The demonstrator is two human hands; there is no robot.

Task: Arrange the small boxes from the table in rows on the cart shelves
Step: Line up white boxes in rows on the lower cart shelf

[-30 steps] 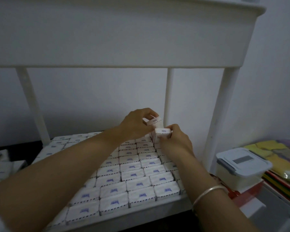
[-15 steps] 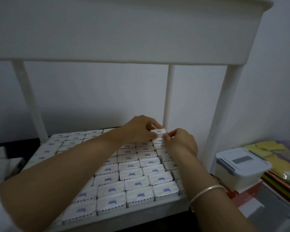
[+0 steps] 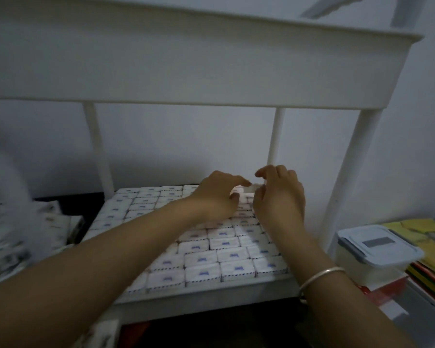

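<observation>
Rows of small white boxes with blue prints [image 3: 204, 258] cover the middle shelf of the white cart [image 3: 206, 295]. At the shelf's back right corner, my left hand [image 3: 216, 197] pinches one small box [image 3: 237, 190] between forefinger and thumb, low over the back row. My right hand [image 3: 280, 197] hovers just to its right with loosely curled fingers lifted and holds nothing; another box [image 3: 249, 196] lies by its thumb. My forearms hide part of the rows.
The cart's upper shelf [image 3: 186, 71] hangs low over the hands, with white posts [image 3: 274, 136] at the back and right. A lidded plastic container [image 3: 377, 249] and yellow packets [image 3: 425, 234] sit to the right. Printed white packs [image 3: 23, 234] pile up on the left.
Both hands came down from holding boxes in the air to the back right corner of the shelf. My right hand has let go of its box and raised its fingers.
</observation>
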